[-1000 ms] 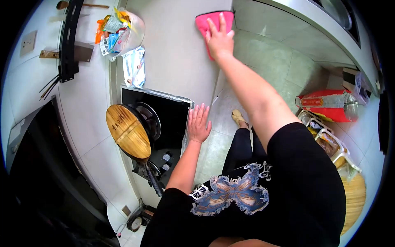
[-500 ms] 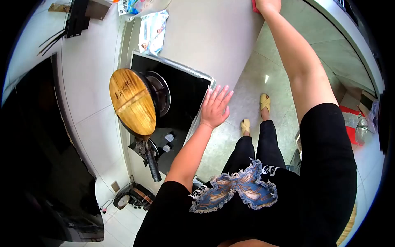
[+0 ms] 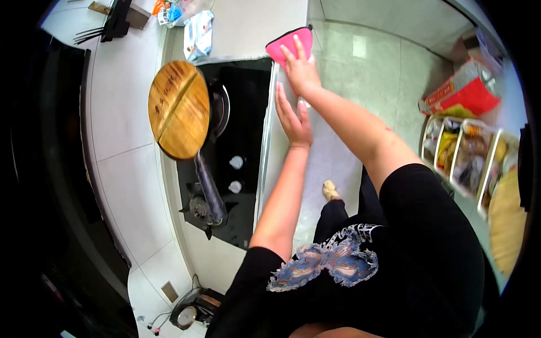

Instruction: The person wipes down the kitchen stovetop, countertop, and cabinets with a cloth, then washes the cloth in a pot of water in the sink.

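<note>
A pink cloth (image 3: 290,45) with a dark edge lies against the front edge of the countertop (image 3: 242,28), under the spread fingers of my right hand (image 3: 301,70). My left hand (image 3: 295,121) is flat with its fingers stretched, at the counter's front edge beside the black stove (image 3: 242,107), and nothing is in it. On the stove's back burner area stands a pan with a round wooden lid (image 3: 180,110); its dark handle (image 3: 209,188) points toward me over the other burner. Two pale knobs (image 3: 236,163) show on the stove top.
A blue-white packet (image 3: 198,35) and plastic bags (image 3: 180,11) sit at the counter's far end. To the right are a white rack (image 3: 462,152) of packaged items and a red bag (image 3: 462,93). Behind the lower counter, a round appliance (image 3: 186,316) stands by the tiled wall.
My right hand has come back toward the stove with the pink cloth, which now shows fully. My left hand has turned more upright along the edge. The view has shifted, revealing the rack.
</note>
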Demonstrator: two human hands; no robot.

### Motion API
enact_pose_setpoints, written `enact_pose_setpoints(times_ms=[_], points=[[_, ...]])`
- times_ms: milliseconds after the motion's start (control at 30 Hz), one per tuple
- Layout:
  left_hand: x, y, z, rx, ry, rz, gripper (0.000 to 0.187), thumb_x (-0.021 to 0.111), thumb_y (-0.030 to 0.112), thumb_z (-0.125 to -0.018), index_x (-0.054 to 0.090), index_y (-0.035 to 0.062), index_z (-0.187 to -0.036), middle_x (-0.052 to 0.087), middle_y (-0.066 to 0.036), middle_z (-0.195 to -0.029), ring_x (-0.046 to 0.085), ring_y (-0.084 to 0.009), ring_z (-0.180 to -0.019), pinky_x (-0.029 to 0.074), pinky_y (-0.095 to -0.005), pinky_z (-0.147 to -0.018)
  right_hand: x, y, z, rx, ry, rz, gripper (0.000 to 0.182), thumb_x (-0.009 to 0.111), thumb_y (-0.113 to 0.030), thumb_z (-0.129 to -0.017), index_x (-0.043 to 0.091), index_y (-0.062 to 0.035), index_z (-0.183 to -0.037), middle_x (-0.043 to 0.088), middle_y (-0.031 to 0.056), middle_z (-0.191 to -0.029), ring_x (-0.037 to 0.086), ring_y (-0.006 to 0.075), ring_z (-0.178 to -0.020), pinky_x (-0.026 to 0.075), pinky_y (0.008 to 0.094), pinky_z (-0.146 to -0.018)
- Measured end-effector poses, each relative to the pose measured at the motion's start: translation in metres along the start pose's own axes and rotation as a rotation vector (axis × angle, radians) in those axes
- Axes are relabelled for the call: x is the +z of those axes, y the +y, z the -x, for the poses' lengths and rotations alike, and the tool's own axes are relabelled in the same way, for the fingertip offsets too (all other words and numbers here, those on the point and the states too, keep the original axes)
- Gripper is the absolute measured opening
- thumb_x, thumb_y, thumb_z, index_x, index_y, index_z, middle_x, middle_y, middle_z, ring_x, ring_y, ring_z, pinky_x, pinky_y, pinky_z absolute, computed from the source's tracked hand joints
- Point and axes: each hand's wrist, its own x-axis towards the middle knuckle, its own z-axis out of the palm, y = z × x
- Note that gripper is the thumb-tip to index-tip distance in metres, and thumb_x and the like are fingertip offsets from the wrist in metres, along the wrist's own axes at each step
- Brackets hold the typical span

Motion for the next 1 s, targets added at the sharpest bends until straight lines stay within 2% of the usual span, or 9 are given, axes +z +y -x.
enact_pose_setpoints(times_ms=[67,200,333,500,600,667,733,800,1000], points=[[-0.041,0.024,0.062,0.013,-0.093,-0.023,0.063,0.050,0.029,-0.104,0.035,-0.0026,-0.157,0.038,-0.025,-0.160,0.035,-0.0420,-0.149,0.024,-0.0494,-0.124,0.015,-0.022,0.070,0.061,-0.027,-0.063,0.055,0.061,-0.023,-0.098,0.050,-0.0350,-0.150,0.014,-0.0021,-0.173,0.044,0.0608,-0.129,0.054,0.0559,-0.102],[-0.155,0.032,0.203,0.070,-0.364,-0.254,0.059,0.052,0.023,-0.103,0.040,-0.0009,-0.155,0.044,-0.022,-0.157,0.039,-0.0390,-0.148,0.024,-0.0506,-0.124,0.035,-0.056,0.212,-0.002,-0.013,-0.076,0.061,0.067,-0.021,-0.094,0.049,-0.0318,-0.151,0.014,-0.0016,-0.173,0.037,0.0645,-0.132,0.046,0.0572,-0.111],[-0.278,0.022,0.324,-0.012,-0.446,-0.449,0.060,0.059,0.016,-0.097,0.043,0.0047,-0.154,0.045,-0.016,-0.159,0.039,-0.0355,-0.150,0.024,-0.0547,-0.125,0.029,-0.098,0.336,0.063,-0.172,-0.075,0.062,0.066,-0.019,-0.094,0.048,-0.0312,-0.153,0.012,-0.0031,-0.173,0.035,0.0576,-0.137,0.044,0.0587,-0.112],[-0.364,-0.001,0.426,-0.032,-0.632,-0.681,0.059,0.054,0.021,-0.100,0.042,0.0029,-0.155,0.044,-0.017,-0.160,0.039,-0.0371,-0.149,0.023,-0.0541,-0.125,0.028,-0.105,0.393,0.027,-0.214,-0.093,0.066,0.069,-0.016,-0.092,0.046,-0.0308,-0.153,0.014,0.0000,-0.172,0.041,0.0537,-0.134,0.046,0.0567,-0.110],[-0.392,-0.016,0.462,-0.062,-0.698,-0.749,0.062,0.054,0.022,-0.099,0.040,0.0046,-0.157,0.040,-0.016,-0.163,0.035,-0.0353,-0.152,0.021,-0.0541,-0.126,0.025,-0.106,0.395,0.018,-0.205,-0.124,0.066,0.069,-0.015,-0.092,0.047,-0.0298,-0.152,0.014,-0.0003,-0.172,0.040,0.0532,-0.135,0.044,0.0570,-0.111],[-0.389,-0.031,0.473,-0.071,-0.740,-0.769,0.065,0.054,0.024,-0.099,0.038,0.0060,-0.159,0.037,-0.015,-0.165,0.032,-0.0337,-0.154,0.020,-0.0539,-0.127,0.031,-0.103,0.393,0.020,-0.196,-0.178,0.063,0.068,-0.019,-0.093,0.048,-0.0301,-0.152,0.009,-0.0014,-0.173,0.036,0.0533,-0.139,0.034,0.0630,-0.115],[-0.383,-0.035,0.480,-0.039,-0.629,-0.796,0.065,0.050,0.028,-0.100,0.038,0.0057,-0.159,0.036,-0.015,-0.166,0.030,-0.0352,-0.155,0.017,-0.0546,-0.127,0.035,-0.100,0.395,-0.005,-0.163,-0.211,0.063,0.068,-0.019,-0.094,0.048,-0.0301,-0.152,0.010,-0.0002,-0.173,0.036,0.0544,-0.138,0.029,0.0650,-0.117],[-0.381,-0.037,0.480,-0.036,-0.614,-0.742,0.066,0.050,0.028,-0.098,0.039,0.0054,-0.159,0.036,-0.016,-0.165,0.030,-0.0362,-0.155,0.016,-0.0550,-0.127,0.043,-0.098,0.396,-0.024,-0.110,-0.227,0.060,0.068,-0.020,-0.094,0.051,-0.0300,-0.150,0.010,-0.0004,-0.173,0.035,0.0533,-0.138,0.029,0.0676,-0.116],[-0.380,-0.032,0.477,-0.020,-0.574,-0.722,0.065,0.050,0.026,-0.097,0.041,0.0063,-0.158,0.038,-0.014,-0.165,0.030,-0.0338,-0.155,0.018,-0.0528,-0.127,0.046,-0.107,0.431,0.017,-0.098,-0.281,0.057,0.068,-0.021,-0.094,0.053,-0.0284,-0.148,0.015,0.0000,-0.172,0.037,0.0524,-0.135,0.034,0.0644,-0.115]])
